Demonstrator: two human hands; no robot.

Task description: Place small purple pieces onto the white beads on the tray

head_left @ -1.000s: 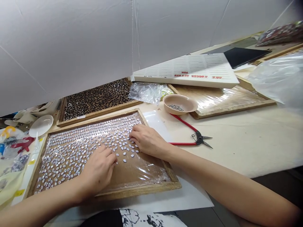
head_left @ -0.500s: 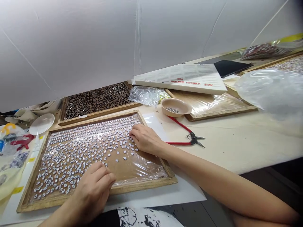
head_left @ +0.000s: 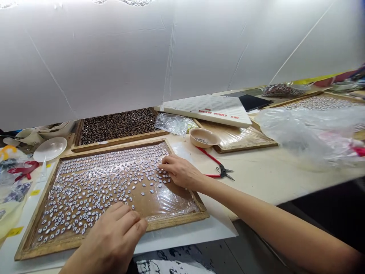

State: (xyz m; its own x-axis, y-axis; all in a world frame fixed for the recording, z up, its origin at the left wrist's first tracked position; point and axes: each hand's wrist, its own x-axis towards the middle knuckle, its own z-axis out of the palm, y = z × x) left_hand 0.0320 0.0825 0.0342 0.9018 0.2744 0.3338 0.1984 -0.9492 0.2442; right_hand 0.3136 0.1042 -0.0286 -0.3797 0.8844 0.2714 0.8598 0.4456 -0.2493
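Over pale pieces (head_left: 107, 196) spread across a wooden tray (head_left: 179, 222).
Reaching past the right edge with bunched right hand (head_left: 182, 173), over the front edge with curled left hand (head_left: 114, 236); cannot tell if gripping any.

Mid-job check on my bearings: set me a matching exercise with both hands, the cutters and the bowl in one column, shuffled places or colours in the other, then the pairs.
1. Right hand
2. Left hand
3. Cutters
4. Bowl

A. Beige, with small pieces inside
B. By the near edge of the wooden-framed tray
C. Red-handled, lying on the table
D. Over the tray's right side

Pairs: 1-D, 2-B, 3-C, 4-A
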